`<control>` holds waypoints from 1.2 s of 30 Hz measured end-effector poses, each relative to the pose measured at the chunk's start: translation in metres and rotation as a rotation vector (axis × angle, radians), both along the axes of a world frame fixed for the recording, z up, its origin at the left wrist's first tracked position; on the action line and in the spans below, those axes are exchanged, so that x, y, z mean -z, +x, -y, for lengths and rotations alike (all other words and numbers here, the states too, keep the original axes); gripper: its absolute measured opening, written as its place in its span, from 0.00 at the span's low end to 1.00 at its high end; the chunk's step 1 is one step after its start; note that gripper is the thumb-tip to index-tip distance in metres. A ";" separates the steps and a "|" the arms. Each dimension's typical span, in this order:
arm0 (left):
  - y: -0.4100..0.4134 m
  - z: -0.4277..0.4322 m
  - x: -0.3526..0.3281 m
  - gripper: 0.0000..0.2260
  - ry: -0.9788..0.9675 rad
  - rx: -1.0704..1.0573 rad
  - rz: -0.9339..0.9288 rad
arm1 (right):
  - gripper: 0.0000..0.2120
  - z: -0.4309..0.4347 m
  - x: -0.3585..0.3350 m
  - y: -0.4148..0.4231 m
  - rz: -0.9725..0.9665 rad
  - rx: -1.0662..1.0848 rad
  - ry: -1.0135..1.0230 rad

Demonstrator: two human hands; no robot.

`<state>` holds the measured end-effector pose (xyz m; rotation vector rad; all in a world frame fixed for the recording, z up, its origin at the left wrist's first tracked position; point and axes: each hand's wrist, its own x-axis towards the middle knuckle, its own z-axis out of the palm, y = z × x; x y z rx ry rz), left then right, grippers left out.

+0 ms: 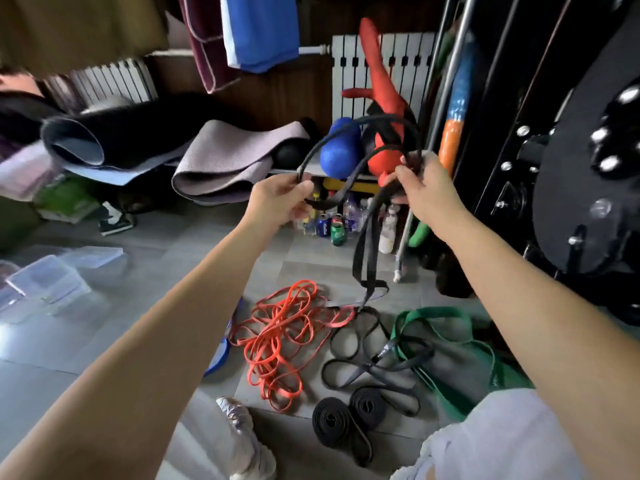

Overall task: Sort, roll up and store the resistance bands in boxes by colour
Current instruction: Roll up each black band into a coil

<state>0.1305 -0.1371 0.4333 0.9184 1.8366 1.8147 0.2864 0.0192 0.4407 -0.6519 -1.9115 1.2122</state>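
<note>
Both my hands are raised over the floor with a black resistance band (363, 251) between them. My left hand (280, 199) grips one loop of it. My right hand (424, 187) pinches the gathered part, and the rest hangs down toward the floor. Below lie a tangled heap of orange-red bands (280, 337), loose black bands (367, 365), two rolled-up black bands (349, 414) and green bands (450, 341). Clear plastic boxes (48, 282) sit on the floor at the left.
Rolled mats (221, 161) lie on a low shelf ahead, with a blue roller (337, 152) and red item beside them. Bottles and cans (337, 226) stand under the shelf. A black weight machine (571, 150) fills the right side. A blue object (221, 355) lies by the orange bands.
</note>
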 end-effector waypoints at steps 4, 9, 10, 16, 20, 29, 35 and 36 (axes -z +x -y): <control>0.010 0.007 -0.004 0.06 -0.005 0.011 0.003 | 0.04 0.022 -0.038 0.001 -0.118 -0.036 0.091; 0.018 0.021 0.008 0.06 -0.031 -0.004 -0.022 | 0.07 0.031 0.017 0.011 0.348 -0.074 0.226; 0.019 0.025 0.013 0.06 -0.039 -0.007 -0.024 | 0.07 0.035 0.037 0.017 0.435 -0.094 0.191; 0.031 0.044 0.040 0.08 -0.107 0.035 0.009 | 0.05 0.075 0.132 0.052 0.841 -0.194 0.109; 0.052 0.051 0.049 0.10 -0.158 0.145 0.002 | 0.21 0.084 0.144 0.054 0.813 -0.263 -0.019; 0.084 0.055 0.052 0.11 -0.128 0.320 -0.017 | 0.15 0.092 0.103 0.051 0.208 -0.376 -0.205; 0.089 0.068 0.055 0.11 -0.006 0.399 0.235 | 0.16 0.104 0.113 0.051 0.042 -0.399 -0.286; 0.088 0.070 0.056 0.11 -0.006 0.389 0.238 | 0.15 0.105 0.113 0.052 0.034 -0.398 -0.291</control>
